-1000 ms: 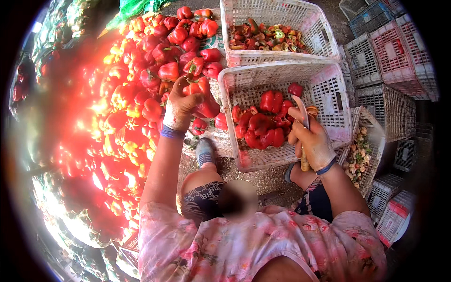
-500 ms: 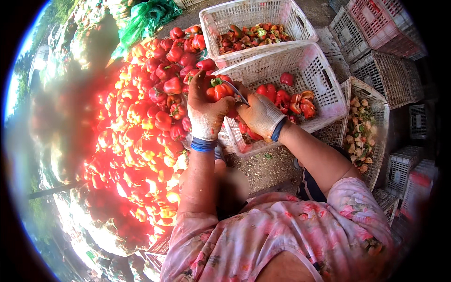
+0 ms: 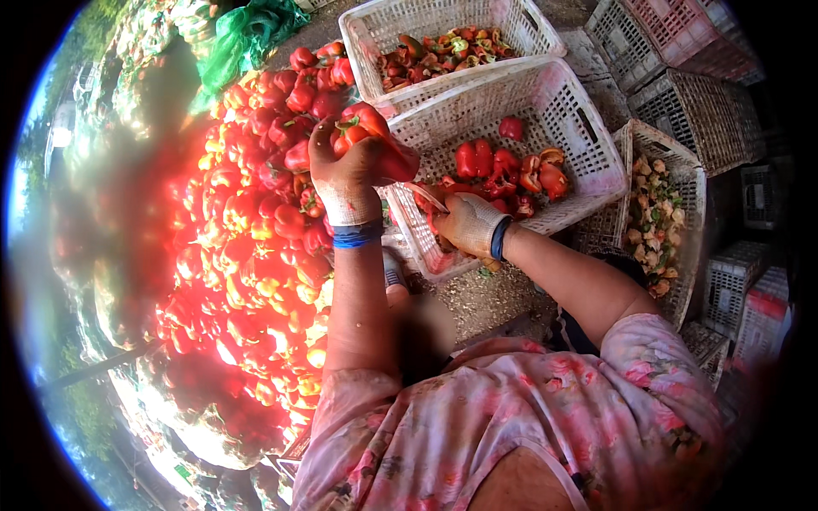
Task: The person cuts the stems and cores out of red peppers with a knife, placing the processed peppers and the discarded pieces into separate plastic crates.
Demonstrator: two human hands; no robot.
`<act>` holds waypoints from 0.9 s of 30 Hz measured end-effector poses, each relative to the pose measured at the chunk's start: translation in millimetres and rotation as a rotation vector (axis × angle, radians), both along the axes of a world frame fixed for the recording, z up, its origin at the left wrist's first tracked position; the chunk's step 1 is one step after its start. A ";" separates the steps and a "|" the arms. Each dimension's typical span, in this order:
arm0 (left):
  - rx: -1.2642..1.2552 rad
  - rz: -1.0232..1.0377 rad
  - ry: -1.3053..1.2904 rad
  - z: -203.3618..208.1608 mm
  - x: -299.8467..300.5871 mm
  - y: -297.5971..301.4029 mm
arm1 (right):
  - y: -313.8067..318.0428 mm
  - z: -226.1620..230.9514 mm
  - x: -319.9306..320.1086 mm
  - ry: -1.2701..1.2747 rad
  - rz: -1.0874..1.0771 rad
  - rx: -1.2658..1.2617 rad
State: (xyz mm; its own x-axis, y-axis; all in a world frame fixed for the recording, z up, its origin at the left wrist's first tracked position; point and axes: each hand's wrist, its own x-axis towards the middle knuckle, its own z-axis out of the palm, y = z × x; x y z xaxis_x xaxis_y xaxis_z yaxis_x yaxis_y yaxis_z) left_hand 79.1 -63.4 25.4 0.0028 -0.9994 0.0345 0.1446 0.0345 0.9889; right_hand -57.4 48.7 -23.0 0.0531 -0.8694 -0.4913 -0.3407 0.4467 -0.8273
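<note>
My left hand (image 3: 348, 183), in a soiled white work glove with a blue band at the wrist, grips a large red bell pepper (image 3: 390, 160). The pepper's stem end faces up beside my thumb. In a matching glove, my right hand (image 3: 471, 223) is closed around a thin curved knife (image 3: 426, 196), whose handle is hidden by the fingers. That hand is over the near side of a white plastic crate (image 3: 588, 183) with whole and cut red peppers (image 3: 498, 170) in it. A big heap of red peppers (image 3: 256, 196) lies left of my left hand, partly washed out by glare.
Behind the near crate, another white crate (image 3: 358, 51) holds pepper pieces. On the right, a crate (image 3: 694, 217) contains pale cores (image 3: 654, 217). Stacked crates (image 3: 699, 119) stand farther right. Green netting (image 3: 247, 38) lies at the back left, near bulging sacks.
My hands have separated. The left has turned the pepper and shifted slightly left; the right has moved down with the knife, away from the pepper.
</note>
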 end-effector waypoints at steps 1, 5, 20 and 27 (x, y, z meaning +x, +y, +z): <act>0.006 0.000 0.102 -2.7 6.5 -6.0 | 0.2 -2.1 -1.8 -0.051 -0.063 -0.005; 0.015 -0.104 0.137 -4.1 4.0 -12.4 | -9.2 12.3 -36.3 -0.053 -0.342 -0.211; 0.142 -0.618 0.052 2.8 -58.8 30.3 | -11.2 49.0 -94.7 -0.308 -0.294 -0.152; 0.280 -0.654 0.055 -20.7 -66.6 29.4 | -11.9 38.4 -112.4 -0.010 -0.419 -0.568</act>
State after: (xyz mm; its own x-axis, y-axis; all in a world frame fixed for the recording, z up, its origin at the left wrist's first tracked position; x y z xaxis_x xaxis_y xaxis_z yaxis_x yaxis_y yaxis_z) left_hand 12.5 -34.0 4.7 -0.6058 -0.7683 -0.2067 0.0991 -0.3307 0.9385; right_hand -169.8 36.7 15.4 -0.3399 -0.9394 0.0433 -0.2257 0.0368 -0.9735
